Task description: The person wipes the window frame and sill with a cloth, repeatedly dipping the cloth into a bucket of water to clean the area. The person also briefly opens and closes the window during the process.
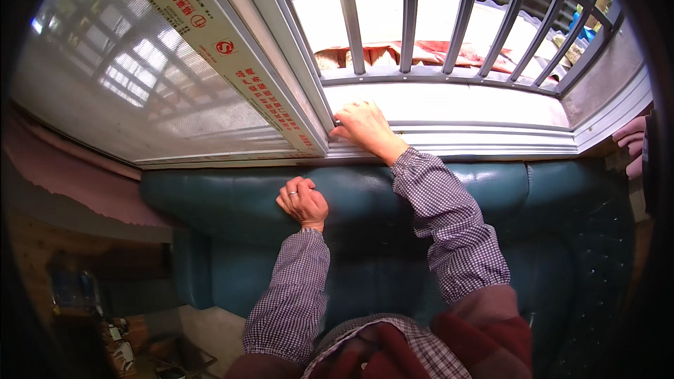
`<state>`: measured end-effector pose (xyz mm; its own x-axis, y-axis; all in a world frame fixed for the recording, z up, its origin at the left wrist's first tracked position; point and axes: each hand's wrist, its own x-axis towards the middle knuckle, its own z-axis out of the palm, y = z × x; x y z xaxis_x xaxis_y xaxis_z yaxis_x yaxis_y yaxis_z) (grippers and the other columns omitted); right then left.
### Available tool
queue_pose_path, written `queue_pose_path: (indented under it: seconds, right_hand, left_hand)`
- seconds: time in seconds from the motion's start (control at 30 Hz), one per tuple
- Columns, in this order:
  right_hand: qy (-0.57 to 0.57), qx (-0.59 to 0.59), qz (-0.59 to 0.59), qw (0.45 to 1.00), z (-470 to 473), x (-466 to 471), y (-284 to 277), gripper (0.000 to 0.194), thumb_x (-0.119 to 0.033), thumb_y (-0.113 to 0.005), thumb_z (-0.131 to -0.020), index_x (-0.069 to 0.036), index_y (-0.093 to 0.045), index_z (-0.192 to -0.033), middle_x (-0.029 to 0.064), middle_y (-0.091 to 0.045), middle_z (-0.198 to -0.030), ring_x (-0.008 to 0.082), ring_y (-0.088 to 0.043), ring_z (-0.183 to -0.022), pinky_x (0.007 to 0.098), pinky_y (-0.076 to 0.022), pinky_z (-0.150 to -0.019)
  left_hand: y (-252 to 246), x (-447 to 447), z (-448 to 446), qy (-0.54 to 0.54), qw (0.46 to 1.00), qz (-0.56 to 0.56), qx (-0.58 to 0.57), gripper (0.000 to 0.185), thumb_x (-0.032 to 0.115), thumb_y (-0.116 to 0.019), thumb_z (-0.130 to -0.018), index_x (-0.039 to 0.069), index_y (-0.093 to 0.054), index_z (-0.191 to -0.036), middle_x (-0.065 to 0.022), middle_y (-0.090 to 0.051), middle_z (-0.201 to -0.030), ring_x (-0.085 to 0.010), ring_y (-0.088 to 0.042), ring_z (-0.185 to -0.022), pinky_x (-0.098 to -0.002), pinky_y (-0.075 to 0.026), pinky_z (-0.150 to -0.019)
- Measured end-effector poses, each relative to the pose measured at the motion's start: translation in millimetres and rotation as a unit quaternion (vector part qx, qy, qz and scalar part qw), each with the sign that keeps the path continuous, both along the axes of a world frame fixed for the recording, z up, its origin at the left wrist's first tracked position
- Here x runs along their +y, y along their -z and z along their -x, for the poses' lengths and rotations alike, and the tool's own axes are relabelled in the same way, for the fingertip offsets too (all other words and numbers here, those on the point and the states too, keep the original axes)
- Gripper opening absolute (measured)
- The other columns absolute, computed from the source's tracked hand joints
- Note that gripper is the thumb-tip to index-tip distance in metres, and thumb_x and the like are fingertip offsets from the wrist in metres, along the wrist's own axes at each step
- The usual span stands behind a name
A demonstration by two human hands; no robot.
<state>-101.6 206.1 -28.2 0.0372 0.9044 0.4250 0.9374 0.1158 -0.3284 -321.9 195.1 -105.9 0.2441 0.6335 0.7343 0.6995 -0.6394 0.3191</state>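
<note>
My right hand (366, 125) reaches over the sill to the edge of the sliding window's metal frame (295, 100), its fingertips at the lower corner of that frame; whether they grip it is not clear. The window pane (158, 79) at the left shows reflections of bars. My left hand (304, 201), with a ring on one finger, rests curled on the top of the green leather sofa backrest (347, 189); nothing shows in it. Checked sleeve covers are on both forearms.
Metal security bars (408, 21) stand outside the opening. Window tracks (484, 137) run along the sill. Pink curtain fabric hangs at the left (79, 179) and right (631, 142). Cluttered objects on a wooden surface (134, 334) are at the lower left. A red sheet (447, 52) lies outside.
</note>
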Motion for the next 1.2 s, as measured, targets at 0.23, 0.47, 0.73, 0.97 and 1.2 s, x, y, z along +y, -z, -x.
queue_pose_path:
  seconds: [0.23, 0.47, 0.73, 0.97, 1.2]
  right_hand:
    - [0.028, -0.005, 0.023, 0.999, 3, -3, -1, 0.028, -0.015, -0.073, -0.070, -0.009, -0.063, -0.095, 0.0108, -0.061, -0.091, 0.0299, -0.058, -0.093, 0.0405, -0.0444, -0.084]
    - [-0.134, 0.421, -0.132, 0.887, 11, 16, -42, 0.038, -0.018, -0.062, -0.086, 0.000, -0.055, -0.119, 0.0184, -0.066, -0.103, 0.0302, -0.063, -0.098, 0.0351, -0.0481, -0.086]
    - [-0.109, 0.394, -0.138, 0.902, 10, 9, -56, 0.034, -0.012, -0.063, -0.087, -0.002, -0.055, -0.119, 0.0212, -0.064, -0.107, 0.0372, -0.064, -0.095, 0.0374, -0.0504, -0.081]
    - [-0.089, 0.412, -0.134, 0.897, -46, -38, -53, 0.038, -0.004, -0.061, -0.087, -0.001, -0.053, -0.124, 0.0172, -0.066, -0.110, 0.0268, -0.067, -0.099, 0.0335, -0.0509, -0.086]
    - [0.042, 0.386, -0.132, 0.912, -120, -131, -54, 0.038, 0.001, -0.052, -0.095, -0.001, -0.048, -0.134, 0.0095, -0.064, -0.114, 0.0152, -0.062, -0.103, 0.0285, -0.0514, -0.088]
  left_hand:
    - [-3, -1, -2, -0.006, 1.000, 0.007, 0.016, 0.008, 0.016, -0.047, -0.074, 0.011, -0.053, -0.076, -0.0063, -0.057, -0.092, -0.0296, -0.051, -0.086, -0.0414, -0.035, -0.079]
    - [-2, 0, -3, -0.004, 1.000, 0.013, 0.013, 0.010, 0.015, -0.047, -0.075, 0.010, -0.056, -0.076, -0.0076, -0.057, -0.092, -0.0299, -0.051, -0.087, -0.0417, -0.035, -0.081]
    - [-4, 2, -3, 0.001, 1.000, 0.001, 0.011, 0.008, 0.012, -0.050, -0.072, 0.011, -0.058, -0.076, -0.0054, -0.058, -0.092, -0.0292, -0.052, -0.087, -0.0428, -0.036, -0.079]
    - [-1, 4, -2, 0.003, 1.000, -0.002, 0.013, 0.009, 0.011, -0.050, -0.073, 0.011, -0.057, -0.077, -0.0057, -0.057, -0.093, -0.0284, -0.052, -0.087, -0.0423, -0.036, -0.078]
    - [2, 7, -3, 0.008, 1.000, 0.012, 0.020, 0.009, 0.012, -0.049, -0.075, 0.011, -0.056, -0.079, -0.0062, -0.056, -0.093, -0.0280, -0.052, -0.089, -0.0426, -0.035, -0.080]
